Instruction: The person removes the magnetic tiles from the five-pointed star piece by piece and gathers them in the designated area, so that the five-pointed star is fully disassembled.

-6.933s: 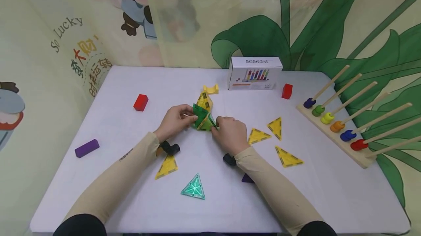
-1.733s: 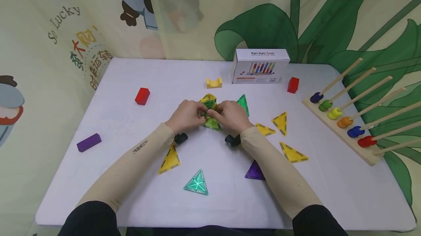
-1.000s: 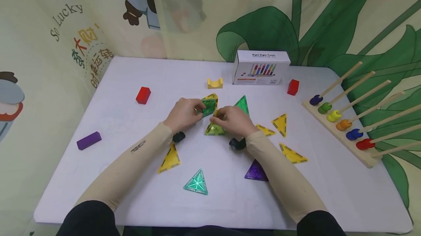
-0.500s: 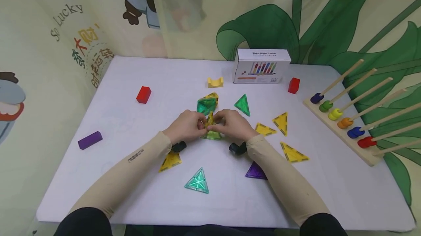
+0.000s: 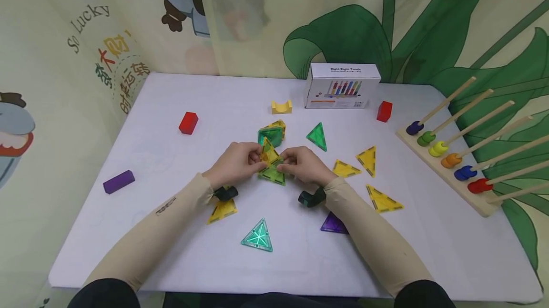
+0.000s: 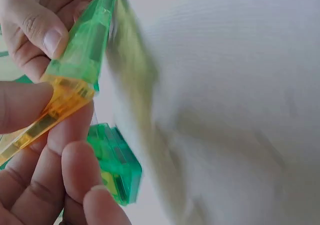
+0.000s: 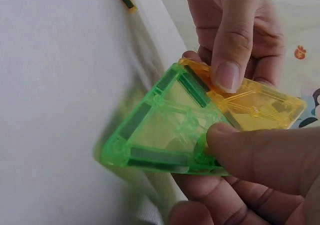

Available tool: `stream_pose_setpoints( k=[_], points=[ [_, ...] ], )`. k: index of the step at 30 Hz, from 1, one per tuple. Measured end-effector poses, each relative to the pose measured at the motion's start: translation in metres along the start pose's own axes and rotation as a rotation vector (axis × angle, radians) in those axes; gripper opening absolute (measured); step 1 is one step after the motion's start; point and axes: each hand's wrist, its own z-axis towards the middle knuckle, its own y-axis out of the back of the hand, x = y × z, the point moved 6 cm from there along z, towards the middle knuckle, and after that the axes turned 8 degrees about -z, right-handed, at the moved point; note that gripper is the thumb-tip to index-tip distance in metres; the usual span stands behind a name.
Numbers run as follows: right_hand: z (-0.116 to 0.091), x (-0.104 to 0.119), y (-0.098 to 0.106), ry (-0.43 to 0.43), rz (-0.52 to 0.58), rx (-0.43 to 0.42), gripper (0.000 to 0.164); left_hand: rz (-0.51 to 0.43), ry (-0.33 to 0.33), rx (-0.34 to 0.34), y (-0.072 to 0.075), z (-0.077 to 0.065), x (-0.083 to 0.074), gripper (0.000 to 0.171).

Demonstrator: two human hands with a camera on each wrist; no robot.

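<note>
Between my hands, a yellow triangular magnetic tile (image 5: 268,149) and a green triangular magnetic tile (image 5: 274,173) meet along an edge, tilted above the table. My left hand (image 5: 238,161) pinches the yellow tile between thumb and fingers; my right hand (image 5: 308,165) does the same with the green one. The right wrist view shows the green tile (image 7: 150,130) and the orange-looking yellow tile (image 7: 262,105) edge to edge. Just behind, apart from my hands, stands a cluster of green and yellow tiles (image 5: 270,135). A loose green triangle (image 5: 317,136) lies to its right.
Yellow triangles (image 5: 381,199) lie right; another (image 5: 222,210) is under my left wrist. A teal triangle (image 5: 258,236) and purple triangle (image 5: 333,223) lie nearer. Around are red blocks (image 5: 188,123), a purple block (image 5: 118,182), a yellow arch (image 5: 281,107), a box (image 5: 341,86) and a peg rack (image 5: 446,169).
A green triangle now lies apart on the right. My left hand let go of the green and yellow cluster, then both hands drew nearer me, lifting and tilting the joined yellow and green tiles.
</note>
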Motion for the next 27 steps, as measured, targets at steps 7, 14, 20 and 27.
stream_pose_setpoints(
  k=[7,14,20,27],
  points=[
    [-0.011,0.0,0.005,-0.004,-0.081,0.018,0.016,0.011,0.032,-0.001,0.02,-0.015,0.022,0.016],
    [-0.034,-0.009,0.009,0.037,-0.176,0.026,0.015,0.032,0.147,-0.045,0.047,-0.03,0.061,0.018],
    [-0.056,-0.024,0.013,0.008,-0.246,-0.014,0.012,0.074,0.285,-0.077,0.067,-0.041,0.082,0.03],
    [-0.068,-0.03,0.011,-0.009,-0.254,-0.023,0.012,0.187,0.308,-0.145,0.077,-0.04,0.082,0.034]
  ],
)
